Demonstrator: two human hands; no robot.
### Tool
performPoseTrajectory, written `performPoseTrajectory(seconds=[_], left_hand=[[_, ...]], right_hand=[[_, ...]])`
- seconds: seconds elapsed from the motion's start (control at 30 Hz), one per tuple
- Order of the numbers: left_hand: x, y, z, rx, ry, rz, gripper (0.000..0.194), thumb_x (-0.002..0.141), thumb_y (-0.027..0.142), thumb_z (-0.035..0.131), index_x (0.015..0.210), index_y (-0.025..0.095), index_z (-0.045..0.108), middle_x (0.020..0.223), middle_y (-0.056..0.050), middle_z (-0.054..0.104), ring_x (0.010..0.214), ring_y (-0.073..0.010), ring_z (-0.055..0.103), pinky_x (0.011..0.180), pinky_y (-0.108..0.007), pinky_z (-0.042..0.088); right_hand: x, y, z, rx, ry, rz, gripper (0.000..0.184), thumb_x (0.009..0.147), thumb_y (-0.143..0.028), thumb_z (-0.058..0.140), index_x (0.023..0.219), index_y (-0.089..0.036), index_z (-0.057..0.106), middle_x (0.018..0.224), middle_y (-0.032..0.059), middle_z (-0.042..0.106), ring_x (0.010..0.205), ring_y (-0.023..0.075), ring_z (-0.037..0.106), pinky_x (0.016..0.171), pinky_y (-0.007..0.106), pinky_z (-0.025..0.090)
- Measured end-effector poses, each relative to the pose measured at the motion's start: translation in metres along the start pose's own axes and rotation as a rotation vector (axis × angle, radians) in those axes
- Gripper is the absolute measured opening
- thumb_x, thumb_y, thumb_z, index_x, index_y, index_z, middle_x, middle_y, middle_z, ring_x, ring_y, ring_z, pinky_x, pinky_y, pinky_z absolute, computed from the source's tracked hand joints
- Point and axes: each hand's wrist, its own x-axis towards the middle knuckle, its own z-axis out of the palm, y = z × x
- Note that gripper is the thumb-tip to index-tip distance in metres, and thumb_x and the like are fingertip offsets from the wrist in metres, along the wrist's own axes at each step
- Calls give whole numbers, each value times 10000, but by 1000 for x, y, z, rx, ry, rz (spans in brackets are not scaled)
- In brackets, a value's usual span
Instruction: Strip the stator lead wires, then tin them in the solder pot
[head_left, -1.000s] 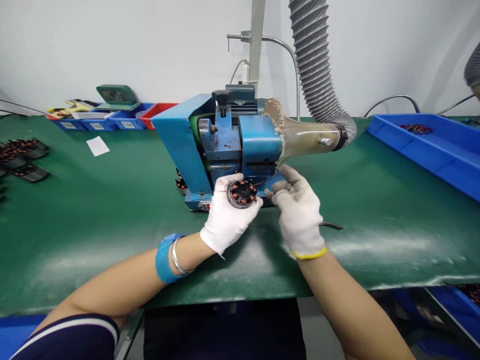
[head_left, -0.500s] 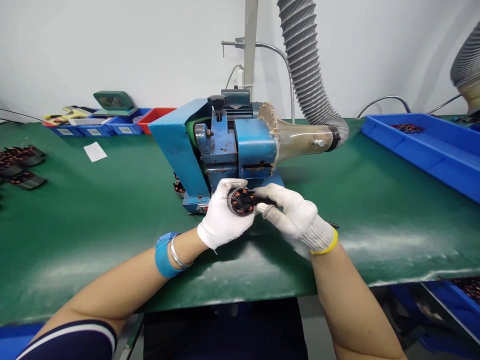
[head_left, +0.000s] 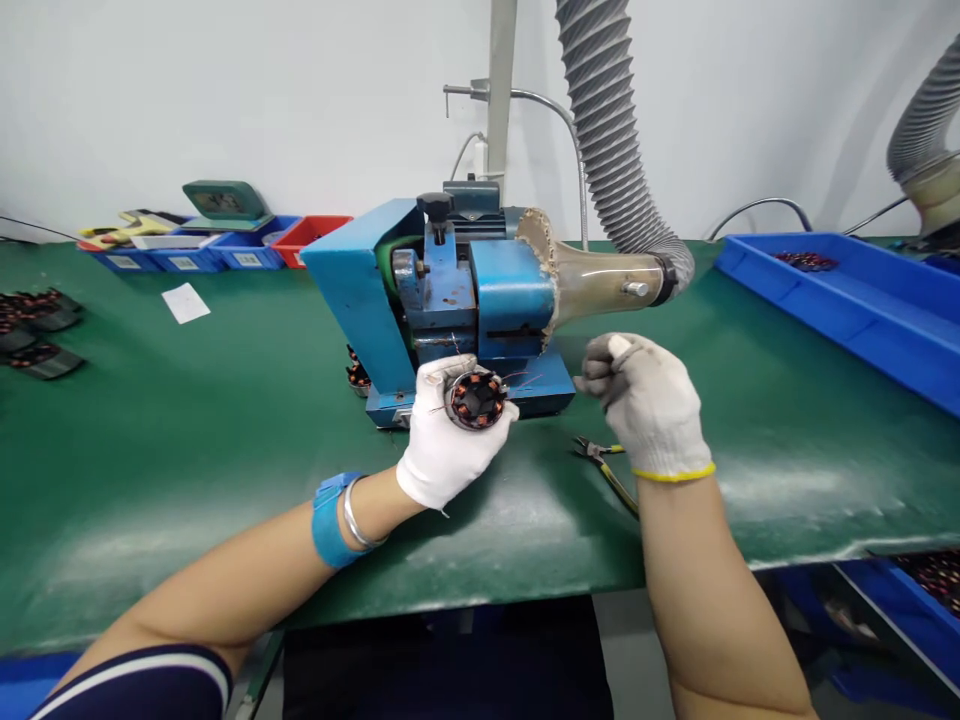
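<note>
Okay, left hand, white glove, is closed round a ring-shaped wound core, its face with copper coils and black centre turned up toward the camera. The core sits in front of the blue machine, off the worktop, thin loose wires sticking out to its right. Right hand, gloved with a yellow cuff, is apart from the core, in the air right of the machine's base; fingers curled in, can't tell if they pinch anything. Cutting pliers lie on the worktop just left of the right wrist, handles spread, one partly hidden by the arm. Another wound core stands by the machine's left side, partly hidden. More wound parts at far left. Small paper behind-left, near blue bins and a red bin; green display unit sits above the blue ones. Clear funnel on the machine's right runs into a grey ribbed hose. Long blue tray at right, dark reddish pieces inside.
</note>
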Motion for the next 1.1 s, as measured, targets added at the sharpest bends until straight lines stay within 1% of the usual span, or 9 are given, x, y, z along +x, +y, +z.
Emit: performPoseTrajectory(seconds=[0.03, 0.1, 0.2, 0.3, 0.4, 0.47, 0.63, 0.83, 1.1], left_hand=[[-2, -1, 0, 19, 2, -22, 598, 689, 246, 775, 1177, 220, 431, 1039, -58, 636, 897, -188, 682, 852, -371, 584], [-6, -3, 0, -11, -69, -66, 674, 732, 309, 759, 1295, 215, 401, 1203, -113, 604, 1044, -228, 666, 938, -409, 567], [-10, -5, 0, -116, -192, -114, 674, 782, 377, 713, 1351, 224, 385, 1337, -139, 548, 1206, -257, 605, 1012, -424, 539], [-7, -5, 2, -106, -153, -111, 571, 745, 372, 731, 1218, 217, 450, 1198, -107, 613, 1107, -236, 649, 968, -411, 555], [1, -5, 6, -79, -114, -133, 520, 668, 341, 760, 1078, 215, 464, 1013, -56, 646, 911, -198, 687, 837, -371, 590], [6, -5, 8, -89, -121, -177, 534, 624, 321, 776, 1047, 218, 468, 968, -42, 658, 855, -192, 694, 789, -360, 598], [10, -4, 11, -130, -140, -273, 546, 580, 291, 802, 1032, 217, 504, 930, -39, 698, 831, -208, 714, 774, -377, 610], [8, 0, 14, -210, -139, -349, 496, 581, 309, 801, 983, 200, 533, 931, -58, 722, 874, -222, 724, 803, -385, 613], [22, 10, 21, -245, -92, -352, 496, 555, 267, 812, 971, 197, 550, 942, -48, 725, 889, -219, 717, 833, -371, 595]], right_hand=[[0, 2, 1, -59, -49, 38, 212, 712, -373, 710, 731, -174, 643, 635, -5, 626, 534, 101, 569, 505, 232, 503], [-5, 9, 6, -197, -206, 100, 274, 767, -437, 684, 833, -171, 677, 707, 30, 683, 613, 139, 630, 613, 292, 566], [-16, 22, 19, -260, -342, -2, 376, 776, -476, 683, 1017, -187, 678, 968, 74, 738, 869, 197, 692, 838, 364, 582], [-22, 32, 28, -251, -320, -135, 405, 778, -449, 674, 1082, -183, 662, 1129, 93, 709, 1036, 219, 672, 938, 371, 551], [-21, 37, 31, -262, -285, -108, 353, 820, -397, 602, 1091, -179, 658, 1121, 81, 712, 1040, 207, 669, 955, 361, 541], [-20, 38, 32, -266, -275, -79, 336, 824, -362, 565, 1088, -177, 660, 1101, 67, 722, 1039, 200, 667, 970, 353, 528], [-19, 38, 32, -297, -247, -81, 340, 824, -350, 514, 1058, -159, 671, 1069, 70, 716, 1000, 195, 661, 946, 331, 524], [-20, 42, 32, -323, -197, -79, 339, 820, -339, 486, 1022, -141, 674, 1052, 108, 686, 995, 226, 656, 949, 379, 520], [-8, 42, 34, -224, -148, -113, 277, 813, -313, 513, 984, -194, 695, 1009, 51, 713, 1018, 211, 654, 1003, 357, 498]])
